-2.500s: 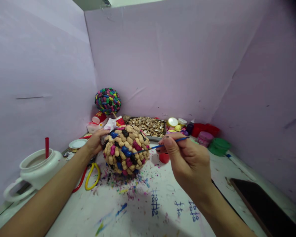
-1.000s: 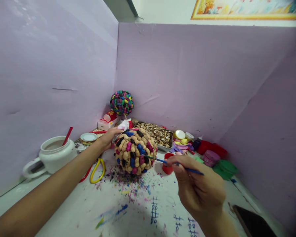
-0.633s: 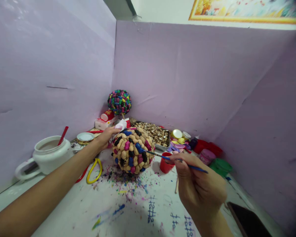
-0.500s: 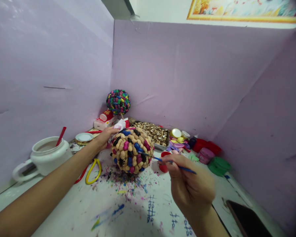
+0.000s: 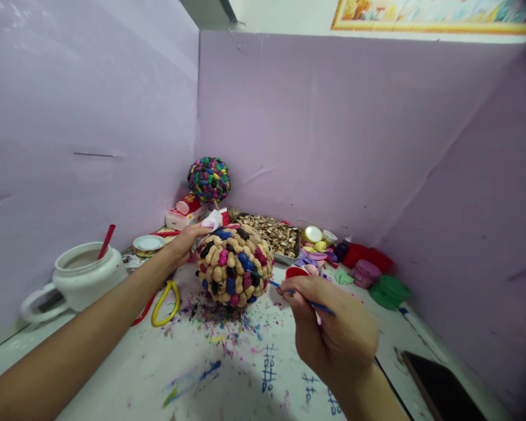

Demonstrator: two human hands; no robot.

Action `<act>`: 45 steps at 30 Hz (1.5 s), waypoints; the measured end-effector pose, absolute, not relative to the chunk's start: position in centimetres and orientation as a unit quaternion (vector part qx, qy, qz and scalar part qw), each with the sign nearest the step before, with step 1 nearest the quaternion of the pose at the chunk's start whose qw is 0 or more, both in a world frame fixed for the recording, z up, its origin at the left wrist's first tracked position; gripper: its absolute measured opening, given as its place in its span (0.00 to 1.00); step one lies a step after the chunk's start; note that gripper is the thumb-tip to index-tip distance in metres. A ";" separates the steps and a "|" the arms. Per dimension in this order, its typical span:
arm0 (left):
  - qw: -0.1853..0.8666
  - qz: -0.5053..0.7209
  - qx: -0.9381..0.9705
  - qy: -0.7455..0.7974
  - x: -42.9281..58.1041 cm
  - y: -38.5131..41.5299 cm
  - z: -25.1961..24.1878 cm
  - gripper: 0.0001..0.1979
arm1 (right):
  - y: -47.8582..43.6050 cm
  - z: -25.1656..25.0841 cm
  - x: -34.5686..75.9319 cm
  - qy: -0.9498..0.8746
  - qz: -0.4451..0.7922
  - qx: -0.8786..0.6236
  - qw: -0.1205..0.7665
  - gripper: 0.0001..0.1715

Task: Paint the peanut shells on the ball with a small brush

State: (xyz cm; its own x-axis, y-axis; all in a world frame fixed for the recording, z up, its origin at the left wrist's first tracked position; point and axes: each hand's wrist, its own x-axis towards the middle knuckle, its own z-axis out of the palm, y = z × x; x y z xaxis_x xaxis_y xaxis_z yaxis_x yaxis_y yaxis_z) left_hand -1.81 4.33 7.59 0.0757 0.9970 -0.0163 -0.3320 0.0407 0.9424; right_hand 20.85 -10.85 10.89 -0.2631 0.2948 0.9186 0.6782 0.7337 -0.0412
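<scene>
A round ball covered in peanuts (image 5: 235, 266), some painted blue, black or magenta, sits in front of me. My left hand (image 5: 189, 241) grips it at its far left side, with the fingertips partly hidden beside crumpled white tissue (image 5: 212, 220). Between the thumb and fingers of my right hand (image 5: 335, 321) is a thin blue paintbrush (image 5: 322, 307). Its tip points at the ball's right side, near a dark-painted peanut; whether it touches is hard to tell. Just behind my right fingers stands a small red cup (image 5: 296, 272).
A white pot (image 5: 87, 280) with a red handle sticking out stands left, near a yellow loop (image 5: 166, 304). Behind are a finished multicoloured ball (image 5: 209, 179) and a tray of shells (image 5: 278, 237). Green (image 5: 389, 292) and pink tubs (image 5: 366, 273) and a phone (image 5: 440, 386) lie right.
My right hand has shifted slightly left and the brush tip has moved lower on the ball, from a blue peanut toward a dark one. The left hand and ball stay nearly still.
</scene>
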 end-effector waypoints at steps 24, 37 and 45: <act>0.586 0.547 0.439 0.405 -1.9 4.3 7.4 0.04 | -10.6 10.6 20.9 -0.783 -0.184 -0.301 0.512 0.11; 0.595 0.540 0.437 0.405 -1.8 4.1 7.7 0.05 | -10.7 10.7 20.8 -0.776 -0.210 -0.308 0.509 0.12; 0.589 0.545 0.437 0.407 -1.8 4.3 7.7 0.12 | -10.5 11.0 21.4 -0.756 -0.233 -0.322 0.521 0.10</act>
State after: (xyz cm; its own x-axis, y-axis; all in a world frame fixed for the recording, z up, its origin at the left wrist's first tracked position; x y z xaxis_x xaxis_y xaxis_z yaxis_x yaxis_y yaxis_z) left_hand -1.76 4.26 7.66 0.0742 0.9972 -0.0035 -0.2860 0.0246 0.9579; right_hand 21.43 -10.53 11.02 -0.2501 0.2451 0.9367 0.7296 0.6837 0.0158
